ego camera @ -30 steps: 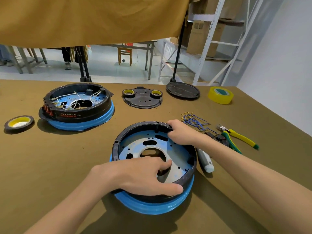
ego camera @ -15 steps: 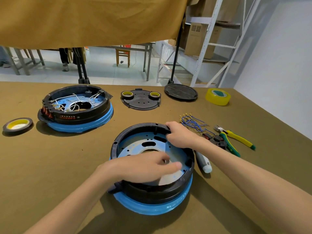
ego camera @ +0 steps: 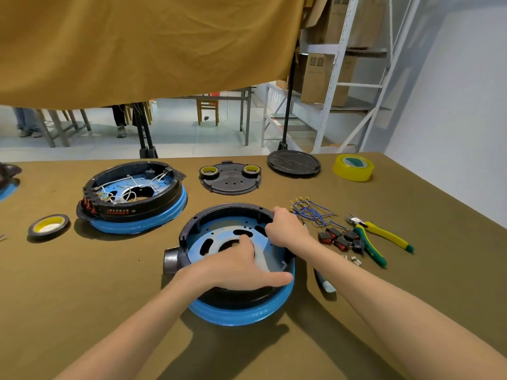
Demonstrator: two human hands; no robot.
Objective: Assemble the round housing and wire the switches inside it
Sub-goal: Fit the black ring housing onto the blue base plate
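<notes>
Centrally on the counter (ego camera: 82, 297), both hands clasp the round housing (ego camera: 219, 212): left hand (ego camera: 236, 267) over its near rim, right hand (ego camera: 286, 229) on its far-right rim; inside lies a bare blue plate (ego camera: 216, 231).

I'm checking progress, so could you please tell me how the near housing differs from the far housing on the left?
The near housing has no wires or switches inside; the far housing holds white wires and red switches at its rim. The left hand and right hand grip the near housing; the far housing sits untouched. Both are black rings on blue bases.
</notes>
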